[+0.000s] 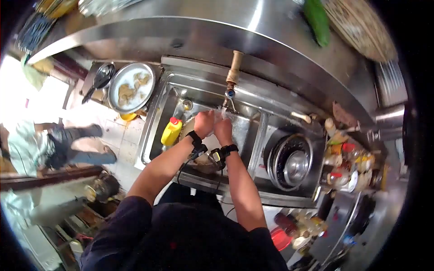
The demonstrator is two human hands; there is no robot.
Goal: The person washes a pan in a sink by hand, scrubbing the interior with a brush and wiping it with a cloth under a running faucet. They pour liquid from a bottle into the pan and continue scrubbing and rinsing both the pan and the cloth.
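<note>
Both hands are close together under the tap (229, 92), over the left basin of a steel sink (244, 131). My left hand (204, 123) is closed, with its fingers curled toward the tap. Beside it, my right hand (223, 130) is closed too. Something whitish shows between the fingertips, and I cannot tell whether it is running water or a held thing. Below my forearms, a large round pale vessel (186, 129) lies in the basin, partly hidden. A yellow bottle with a red cap (171, 132) is left of my left hand.
Stacked metal bowls (296, 167) sit in the right basin. A round metal tray (147, 97) with pale food pieces stands left of the sink. Bottles and jars (348, 167) crowd the right side. A green vegetable (316, 22) lies on the upper shelf. Another person (58, 147) is at far left.
</note>
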